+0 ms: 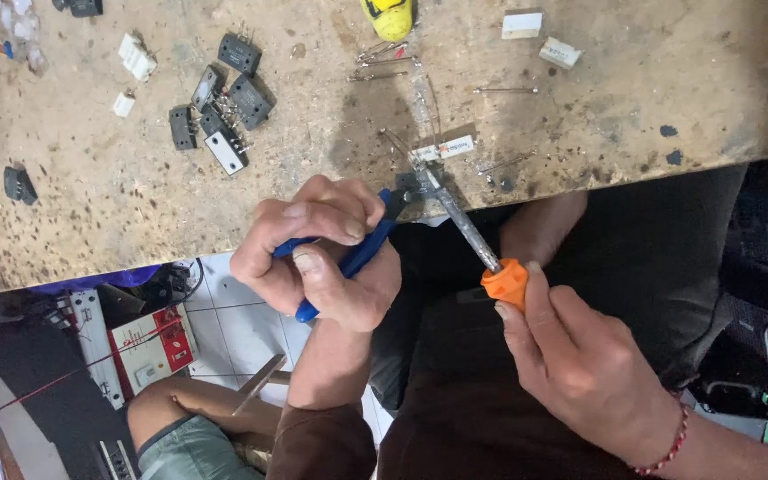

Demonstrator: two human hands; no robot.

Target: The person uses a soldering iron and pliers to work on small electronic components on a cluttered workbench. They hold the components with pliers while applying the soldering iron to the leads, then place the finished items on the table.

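Note:
My left hand (317,253) is closed around blue-handled pliers (357,253), whose dark jaws (404,191) pinch a small metal part at the edge of the worn wooden bench (135,196). My right hand (580,364) grips the orange handle (506,282) of a soldering iron. Its grey shaft (460,222) slants up and left, and the tip meets the small part by the pliers' jaws. A white component with a label (444,148) lies just behind that spot.
Several black transistors (224,107) lie at the bench's upper left beside white ceramic blocks (137,57). Loose metal leads (384,60), a yellow tool (388,16) and more white blocks (544,40) sit farther back. Below the bench are a red-and-white circuit unit (153,348) and tiled floor.

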